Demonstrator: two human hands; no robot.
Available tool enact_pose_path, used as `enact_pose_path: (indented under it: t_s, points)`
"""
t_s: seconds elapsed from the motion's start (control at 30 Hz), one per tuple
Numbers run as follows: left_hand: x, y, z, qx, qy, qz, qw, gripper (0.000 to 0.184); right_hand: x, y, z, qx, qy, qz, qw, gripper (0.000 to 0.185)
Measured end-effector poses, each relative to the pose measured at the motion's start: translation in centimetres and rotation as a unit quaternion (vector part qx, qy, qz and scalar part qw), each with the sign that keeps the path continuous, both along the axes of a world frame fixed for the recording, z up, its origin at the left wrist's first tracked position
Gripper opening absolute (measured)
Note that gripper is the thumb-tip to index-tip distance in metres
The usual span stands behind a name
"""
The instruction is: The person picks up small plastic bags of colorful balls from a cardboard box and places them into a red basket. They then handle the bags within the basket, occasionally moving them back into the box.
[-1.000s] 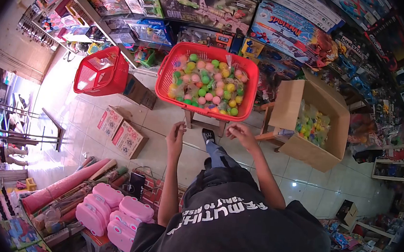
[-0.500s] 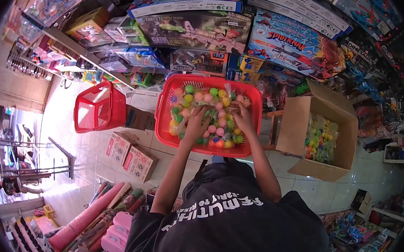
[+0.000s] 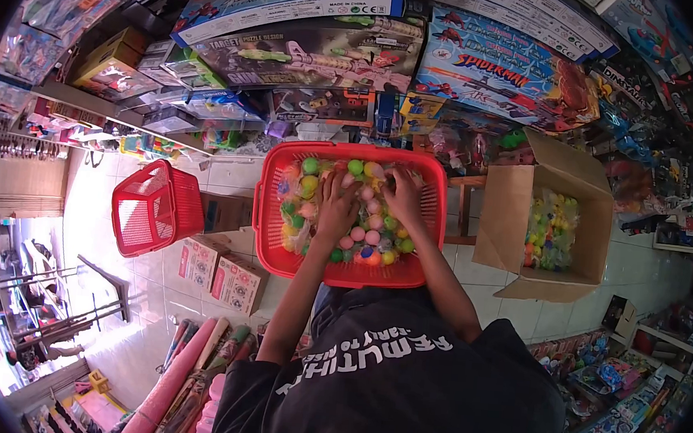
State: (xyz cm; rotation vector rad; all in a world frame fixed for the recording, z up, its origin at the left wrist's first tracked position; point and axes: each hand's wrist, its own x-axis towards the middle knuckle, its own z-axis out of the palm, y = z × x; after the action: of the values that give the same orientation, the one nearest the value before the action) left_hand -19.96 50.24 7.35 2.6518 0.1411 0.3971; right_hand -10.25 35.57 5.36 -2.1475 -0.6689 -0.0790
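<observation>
A red plastic basket (image 3: 429, 261) in front of me holds small coloured balls (image 3: 365, 236) in clear plastic bags. My left hand (image 3: 336, 207) lies on the balls near the basket's middle, fingers spread, palm down. Up and to its right, my right hand (image 3: 402, 198) reaches over the bagged balls near the far side. Its fingers are apart and bent downward, with the tips partly hidden among the bags. Nothing is lifted in either hand.
An open cardboard box (image 3: 507, 222) with more bagged balls stands to the right. A second red basket (image 3: 145, 207) and printed cartons (image 3: 235, 283) are on the tiled floor at left. Boxed toys (image 3: 507, 74) fill the shelves ahead; rolled material (image 3: 176, 375) lies lower left.
My right hand has moved left across the balls, closer to my left hand, which has shifted slightly up within the basket. The camera view has also shifted a little.
</observation>
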Motion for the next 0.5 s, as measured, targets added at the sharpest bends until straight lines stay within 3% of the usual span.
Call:
enact_pose_path:
  t_s: [0.13, 0.23, 0.3, 0.43, 0.5]
  points:
    - [0.2, 0.3, -0.3, -0.007, -0.011, 0.002, 1.000, 0.038, 0.4, -0.1, 0.7, 0.028, 0.025, 0.013, 0.999, 0.021]
    - [0.1, 0.2, 0.4, -0.009, -0.007, 0.001, 1.000, 0.043, 0.1, -0.2, 1.7, 0.083, 0.107, 0.030, 0.990, 0.018]
    - [0.0, 0.0, 1.6, -0.084, -0.036, -0.011, 0.996, 0.055, -0.2, -0.4, 2.8, 0.093, 0.100, 0.038, 0.990, 0.016]
    - [-0.6, -1.0, 3.2, -0.065, -0.022, -0.070, 0.995, 0.065, -1.5, -0.7, 4.7, 0.084, 0.150, 0.063, 0.983, 0.019]
    - [-0.6, -1.5, 2.6, -0.161, 0.039, -0.100, 0.981, 0.067, -2.0, -0.5, 5.0, 0.086, 0.213, 0.102, 0.968, 0.019]
